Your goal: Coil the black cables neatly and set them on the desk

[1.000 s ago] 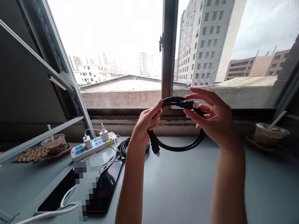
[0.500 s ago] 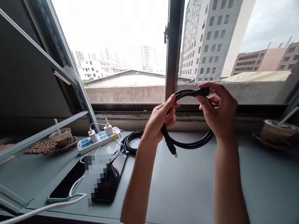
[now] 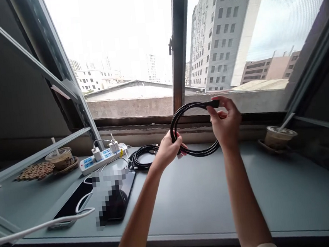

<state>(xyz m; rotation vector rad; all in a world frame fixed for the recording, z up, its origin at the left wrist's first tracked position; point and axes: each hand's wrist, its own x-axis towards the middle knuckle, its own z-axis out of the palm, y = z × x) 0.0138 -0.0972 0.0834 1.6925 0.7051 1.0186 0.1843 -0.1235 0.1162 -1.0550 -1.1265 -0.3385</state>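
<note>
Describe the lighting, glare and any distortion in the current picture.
In the head view, the left window pane is blown out white; same view, soft sheen on the desk, dark left wall; head view again, mosaic blocks hide part of the black device.

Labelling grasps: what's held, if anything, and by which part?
A coiled black cable: left grip on the loop's lower-left side, right grip on its blocky black connector end, upper right.

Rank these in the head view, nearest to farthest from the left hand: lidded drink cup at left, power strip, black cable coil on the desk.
1. Black cable coil: on the desk, just left of the left hand.
2. Power strip: farther left.
3. Lidded drink cup: farthest left.
</note>
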